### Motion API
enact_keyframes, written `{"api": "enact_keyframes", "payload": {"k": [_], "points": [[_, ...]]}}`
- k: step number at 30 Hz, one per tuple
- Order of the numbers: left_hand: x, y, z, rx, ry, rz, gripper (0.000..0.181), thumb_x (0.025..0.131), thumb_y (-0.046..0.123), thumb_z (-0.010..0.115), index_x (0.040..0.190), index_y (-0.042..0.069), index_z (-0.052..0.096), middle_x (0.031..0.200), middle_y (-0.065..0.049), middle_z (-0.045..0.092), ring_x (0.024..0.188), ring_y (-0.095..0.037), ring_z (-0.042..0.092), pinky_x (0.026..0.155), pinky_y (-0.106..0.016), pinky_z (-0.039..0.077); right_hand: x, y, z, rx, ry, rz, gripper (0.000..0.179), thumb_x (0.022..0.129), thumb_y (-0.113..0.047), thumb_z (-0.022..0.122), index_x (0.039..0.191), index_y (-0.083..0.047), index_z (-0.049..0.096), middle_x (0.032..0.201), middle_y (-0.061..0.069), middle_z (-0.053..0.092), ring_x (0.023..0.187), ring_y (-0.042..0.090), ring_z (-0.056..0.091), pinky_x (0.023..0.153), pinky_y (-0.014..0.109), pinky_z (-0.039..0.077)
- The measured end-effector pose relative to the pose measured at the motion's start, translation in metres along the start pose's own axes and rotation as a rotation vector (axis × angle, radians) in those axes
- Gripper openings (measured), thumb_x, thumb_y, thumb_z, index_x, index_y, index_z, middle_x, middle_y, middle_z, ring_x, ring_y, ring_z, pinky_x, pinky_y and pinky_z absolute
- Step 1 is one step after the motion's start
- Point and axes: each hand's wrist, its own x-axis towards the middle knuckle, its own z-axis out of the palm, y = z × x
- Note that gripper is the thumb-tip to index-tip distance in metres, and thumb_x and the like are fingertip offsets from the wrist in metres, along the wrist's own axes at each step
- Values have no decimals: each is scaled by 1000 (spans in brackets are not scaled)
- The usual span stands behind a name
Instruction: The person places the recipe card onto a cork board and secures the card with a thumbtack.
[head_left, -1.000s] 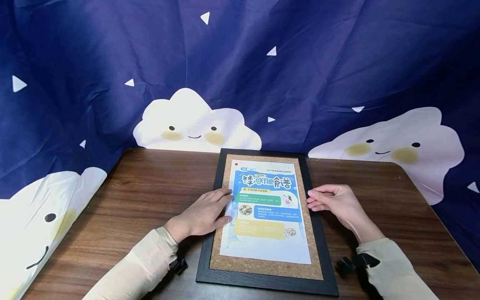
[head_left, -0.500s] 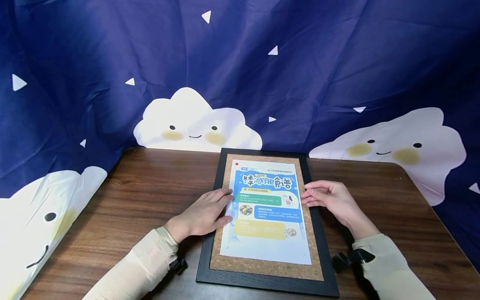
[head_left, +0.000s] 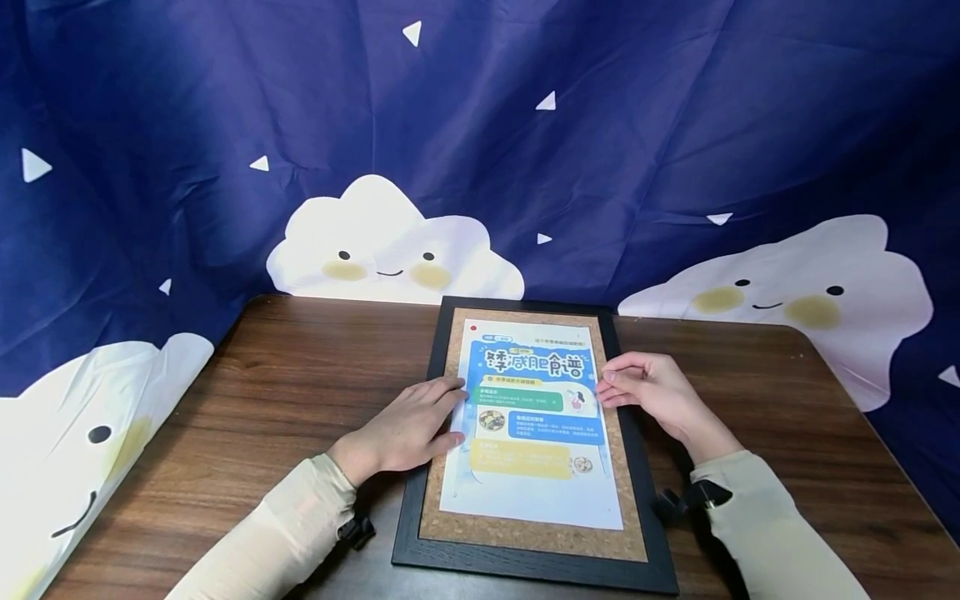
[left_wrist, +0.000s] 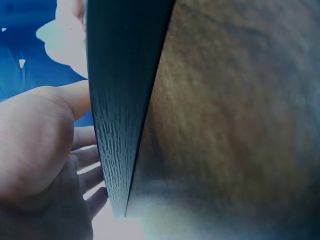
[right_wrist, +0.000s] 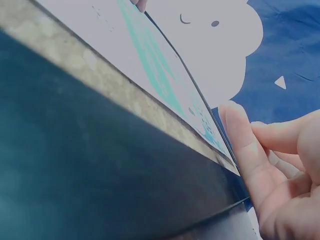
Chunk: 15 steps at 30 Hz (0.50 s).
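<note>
a white sheet of printed paper (head_left: 528, 425) lay on a brown speckled cork board (head_left: 525, 537) with a black wooden frame (head_left: 532, 571) all around it. the paper had a big blue top and green, blue and yellow boxes with writing. a small round red dot (head_left: 473, 327) was at its far left corner. the frame lay on a dark brown wooden worktop (head_left: 337, 358).

the person's left hand (head_left: 405, 425) rested across the left side of the frame, with its fingers spread out and loose. the fingertips touched the left edge of the paper.

the right hand (head_left: 648, 387) was across from it, over the right side of the frame. its thumb and first finger were close together, by the right edge of the paper. i could not tell if the fingers gripped anything there.

both arms had pale cream sleeves (head_left: 262, 529), and a small black gadget (head_left: 356, 531) was at each wrist. behind the worktop hung a dark blue cloth (head_left: 480, 108) with white triangles and big white smiling clouds (head_left: 390, 242).
</note>
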Motion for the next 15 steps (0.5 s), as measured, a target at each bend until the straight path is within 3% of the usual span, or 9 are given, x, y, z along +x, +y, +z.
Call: {"api": "enact_keyframes", "payload": {"k": [7,15], "points": [[0,-1,1,-11,-5,-5,64,110,36,62,160,0,47,171,-19,39,160,-37,37,130,-56,33,8,-3,4,2,-25,-10,27,108,3,58,127,23,58,106,28,79,85,18,82,81,32,67],[0,-1,0,-18,-7,-2,64,111,36,63,160,-1,47,171,-19,39,161,-37,37,130,-57,32,18,0,4,78,-37,-11,31,109,4,57,130,26,54,102,17,82,87,17,82,84,33,67]]}}
